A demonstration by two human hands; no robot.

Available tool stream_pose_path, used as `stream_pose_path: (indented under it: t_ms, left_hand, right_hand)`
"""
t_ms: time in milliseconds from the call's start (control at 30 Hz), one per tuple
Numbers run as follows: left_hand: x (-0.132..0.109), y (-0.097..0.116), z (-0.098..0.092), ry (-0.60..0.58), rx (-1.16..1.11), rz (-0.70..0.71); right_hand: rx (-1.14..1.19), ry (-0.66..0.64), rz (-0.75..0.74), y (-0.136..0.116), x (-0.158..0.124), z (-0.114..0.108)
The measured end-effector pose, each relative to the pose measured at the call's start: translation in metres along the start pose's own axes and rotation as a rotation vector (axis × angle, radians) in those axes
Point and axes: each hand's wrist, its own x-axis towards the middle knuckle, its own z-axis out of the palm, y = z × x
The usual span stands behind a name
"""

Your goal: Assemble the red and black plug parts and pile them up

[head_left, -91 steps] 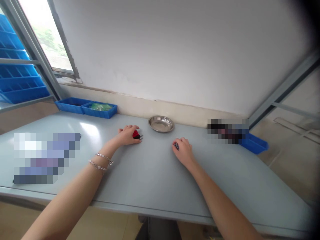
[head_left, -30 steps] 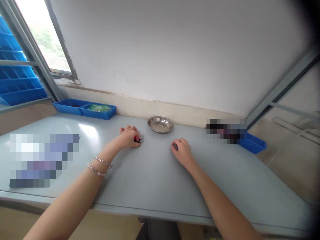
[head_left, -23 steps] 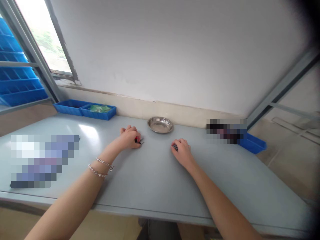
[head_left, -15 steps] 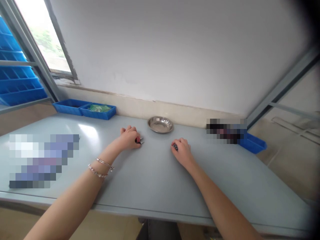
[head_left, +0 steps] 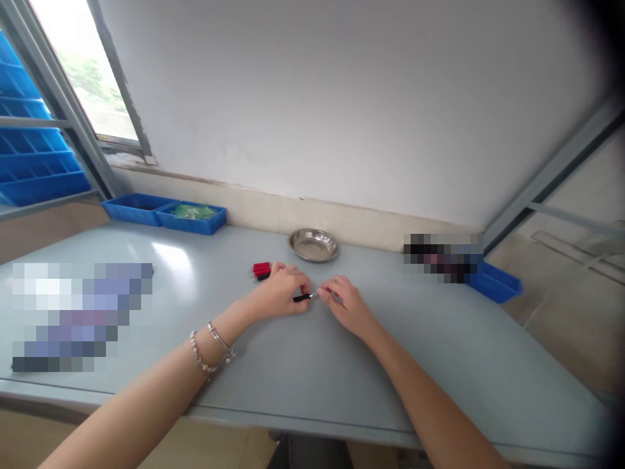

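Observation:
In the middle of the table my left hand (head_left: pixel 286 291) is closed around a small black rod with a metal tip (head_left: pixel 303 298), which points right. My right hand (head_left: pixel 346 305) is closed in a pinch at that tip. Whatever small part may be between its fingertips is too small to make out. Just beyond my left hand lie several red rods (head_left: pixel 262 268) with thin metal ends and a black rod (head_left: pixel 263 277), partly hidden by the hand.
A round steel dish (head_left: pixel 313 245) stands against the wall beyond my hands. Two blue trays (head_left: pixel 193 223) sit at the back left, one with green plastic bags inside. A blue bin (head_left: pixel 495 280) is at the right edge. Blurred-out patches cover things left and right.
My left hand has moved right and put down the red rods, keeping one black rod. My right hand has come left to meet its tip; the dark small parts seen in it are now hidden.

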Motion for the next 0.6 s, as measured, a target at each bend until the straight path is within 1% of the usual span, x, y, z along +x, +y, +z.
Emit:
stream_pose_path:
  t_ms: [133,367,467,600]
  left_hand:
    - [-0.0004,0.0035,0.0013,0.031,-0.019,0.039]
    - [-0.0011,0.0042,0.0014,0.071,-0.015,0.060]
    - [-0.0018,0.0024,0.0006,0.102,-0.019,0.040]
    - [-0.0020,-0.0030,-0.0010,0.154,-0.021,0.023]
  right_hand:
    - [0.027,-0.060,-0.023,0.0008,-0.0001,0.0030]
    - [0.104,-0.045,0.001,-0.0015,0.0014,0.0042]
    - [0.180,0.021,0.067,-0.0015,0.0025,0.0027]
    - [0.300,0.097,0.215,0.0022,0.0032,0.0001]
